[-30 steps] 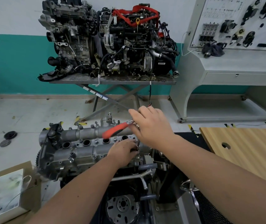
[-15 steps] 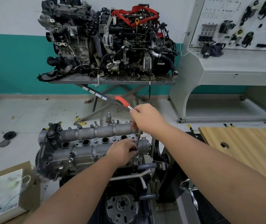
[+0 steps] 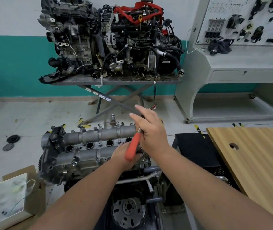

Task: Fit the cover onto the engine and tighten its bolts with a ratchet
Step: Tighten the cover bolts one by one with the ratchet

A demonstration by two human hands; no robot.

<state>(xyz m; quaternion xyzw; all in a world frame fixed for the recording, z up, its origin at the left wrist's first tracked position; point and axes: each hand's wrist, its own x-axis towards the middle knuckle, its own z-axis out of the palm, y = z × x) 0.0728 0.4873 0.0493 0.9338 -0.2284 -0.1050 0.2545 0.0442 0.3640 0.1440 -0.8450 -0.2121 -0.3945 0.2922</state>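
The cover [image 3: 89, 146] sits on top of the engine [image 3: 86, 163] in the foreground, a grey cast piece with round plug holes along its middle and small bolts [image 3: 99, 144] dotted over it. At its right end the ratchet [image 3: 132, 148] slants down toward the viewer, its red handle lying across the left hand [image 3: 124, 159]. The right hand [image 3: 150, 130] grasps the ratchet near its metal head, thumb and lower fingers wrapped on it while two upper fingers [image 3: 136, 117] stick out straight. The left hand lies on the cover's right end under the handle; its fingers are hidden, so I cannot tell whether they grip anything. Just right of the engine stands a black stand [image 3: 197, 151], and beyond it a wooden table [image 3: 256, 163] with a round hole. At lower left lies a white box [image 3: 6, 201] on cardboard. Two dark discs [image 3: 11, 141] rest on the floor at left. Behind, two more engines [image 3: 109, 40] sit on a metal table [image 3: 116, 80], with a grey panel [image 3: 240, 67] of parts to the right.
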